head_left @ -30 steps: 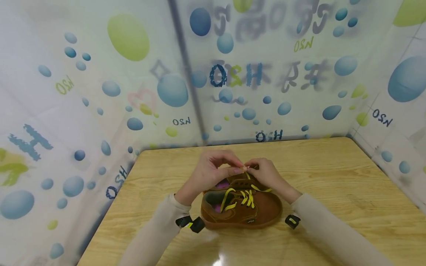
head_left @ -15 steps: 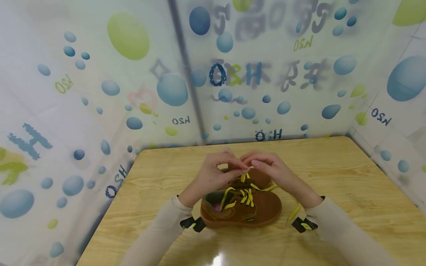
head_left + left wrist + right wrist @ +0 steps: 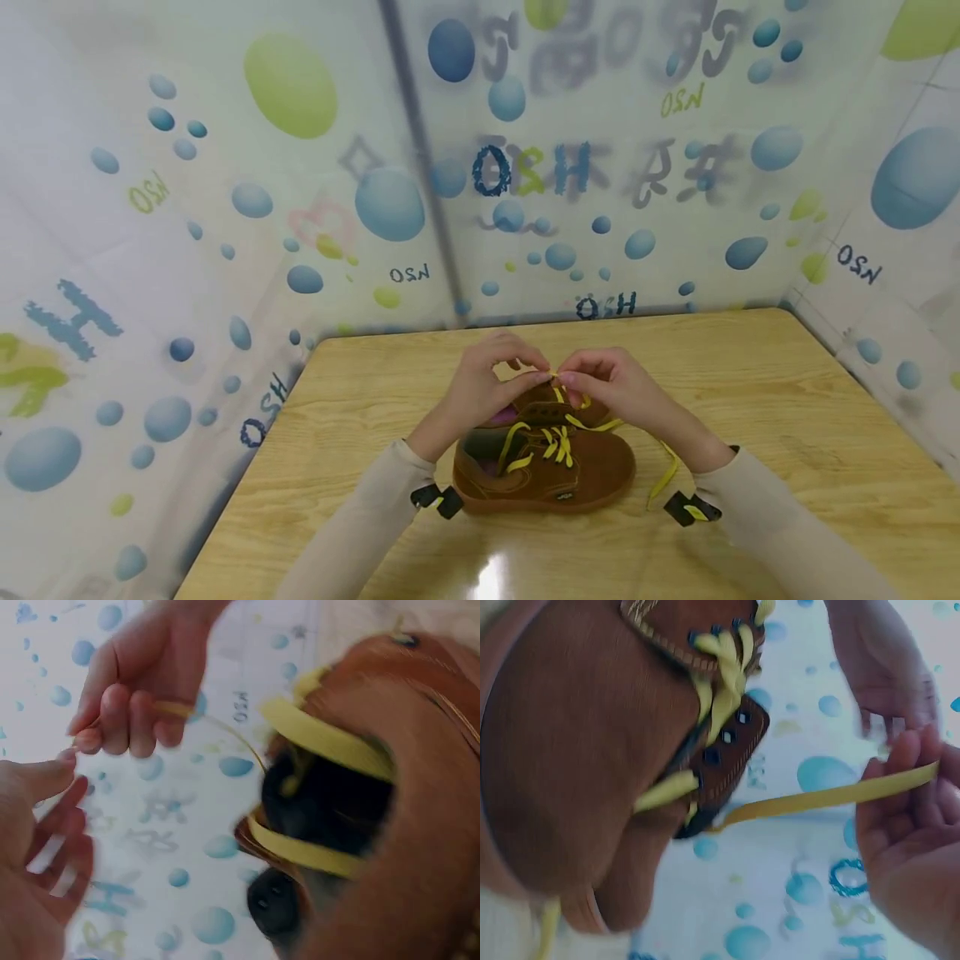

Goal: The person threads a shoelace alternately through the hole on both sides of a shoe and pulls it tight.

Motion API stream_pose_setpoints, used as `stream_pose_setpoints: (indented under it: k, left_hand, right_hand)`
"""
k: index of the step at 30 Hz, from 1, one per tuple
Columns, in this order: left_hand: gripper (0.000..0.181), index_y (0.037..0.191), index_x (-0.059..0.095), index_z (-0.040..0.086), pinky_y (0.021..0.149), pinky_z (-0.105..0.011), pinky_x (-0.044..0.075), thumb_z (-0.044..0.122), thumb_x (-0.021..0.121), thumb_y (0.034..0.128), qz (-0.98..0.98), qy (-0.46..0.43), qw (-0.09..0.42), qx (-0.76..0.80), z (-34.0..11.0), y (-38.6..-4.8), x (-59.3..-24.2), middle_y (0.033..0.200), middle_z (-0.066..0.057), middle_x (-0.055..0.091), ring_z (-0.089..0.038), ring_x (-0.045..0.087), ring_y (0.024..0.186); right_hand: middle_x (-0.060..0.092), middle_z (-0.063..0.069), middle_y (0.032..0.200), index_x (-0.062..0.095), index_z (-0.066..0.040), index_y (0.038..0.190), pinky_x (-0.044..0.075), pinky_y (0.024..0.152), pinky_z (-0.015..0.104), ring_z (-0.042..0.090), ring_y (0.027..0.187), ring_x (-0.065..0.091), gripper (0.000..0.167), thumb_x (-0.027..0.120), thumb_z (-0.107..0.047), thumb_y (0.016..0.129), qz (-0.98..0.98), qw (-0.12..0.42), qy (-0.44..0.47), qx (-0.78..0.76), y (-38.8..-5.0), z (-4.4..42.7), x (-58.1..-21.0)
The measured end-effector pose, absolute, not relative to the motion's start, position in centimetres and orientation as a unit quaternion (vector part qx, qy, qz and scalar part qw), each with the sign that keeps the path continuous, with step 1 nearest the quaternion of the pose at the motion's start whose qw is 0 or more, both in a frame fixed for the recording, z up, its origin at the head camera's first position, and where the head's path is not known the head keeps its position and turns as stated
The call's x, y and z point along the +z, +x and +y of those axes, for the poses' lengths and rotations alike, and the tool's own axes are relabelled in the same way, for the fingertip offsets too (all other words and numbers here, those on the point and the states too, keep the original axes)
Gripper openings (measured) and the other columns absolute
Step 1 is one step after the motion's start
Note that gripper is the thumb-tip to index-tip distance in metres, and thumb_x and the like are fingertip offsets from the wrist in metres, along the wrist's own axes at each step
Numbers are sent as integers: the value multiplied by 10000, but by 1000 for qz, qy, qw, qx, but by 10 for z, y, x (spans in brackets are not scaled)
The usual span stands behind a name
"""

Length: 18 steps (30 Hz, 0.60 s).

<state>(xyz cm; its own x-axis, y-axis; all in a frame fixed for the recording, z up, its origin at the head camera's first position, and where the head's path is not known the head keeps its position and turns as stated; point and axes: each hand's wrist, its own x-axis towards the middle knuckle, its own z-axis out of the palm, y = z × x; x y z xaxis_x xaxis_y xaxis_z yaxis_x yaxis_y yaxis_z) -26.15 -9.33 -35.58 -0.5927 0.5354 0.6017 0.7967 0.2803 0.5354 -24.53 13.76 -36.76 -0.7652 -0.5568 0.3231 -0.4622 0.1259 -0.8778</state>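
Two brown shoes with yellow laces stand side by side. The near shoe [image 3: 600, 471] has its lace threaded across the front. Behind it, the far shoe [image 3: 543, 412] is partly covered by the hands, and several of its eyelets have no lace in them. Above the far shoe, my left hand [image 3: 487, 387] pinches the tip of a yellow shoelace [image 3: 817, 799] between thumb and finger. Close by, fingertips almost meeting it, my right hand [image 3: 622, 387] grips the same shoelace, which runs down to the far shoe in the right wrist view.
Both shoes stand on a wooden table [image 3: 787, 433]. Another lace end [image 3: 663, 483] trails over the tabletop beside the right wrist. Patterned white curtains [image 3: 637, 125] with blue and green dots enclose the back and sides.
My right hand has shifted right and turned, then brought its thumb back near the left fingertips. The left hand stays almost in place. The trailing lace end has come into view by the right wrist.
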Motion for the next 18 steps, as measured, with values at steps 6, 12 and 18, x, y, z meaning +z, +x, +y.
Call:
stream_pose_setpoints:
  k: [6, 12, 18]
  left_hand:
    - [236, 1145, 713, 142, 744, -191, 538, 283, 649, 966, -888, -352, -55, -290, -94, -273, -376, 1022, 28, 742, -30, 668, 857]
    - [243, 1151, 720, 122, 712, -191, 496, 249, 562, 1017, -907, -360, -96, -195, -88, -279, -388, 1000, -1, 754, -27, 604, 713]
    - [264, 1205, 697, 125, 727, -203, 478, 220, 516, 1038, -906, -359, -106, -197, -86, -282, -393, 1054, -8, 742, -20, 566, 701]
  right_hand:
    - [534, -9, 602, 692, -102, 842, 399, 497, 238, 43, 495, 423, 190, 605, -186, 988, 856, 60, -319, -403, -248, 142, -378]
    - [579, -103, 630, 673, -165, 785, 368, 507, 190, 0, 508, 419, 149, 661, -148, 933, 914, -6, -326, -240, -248, 134, -396]
    - [549, -101, 595, 624, -178, 736, 338, 488, 179, 1, 484, 393, 190, 686, -143, 912, 925, -68, -317, -197, -249, 125, -406]
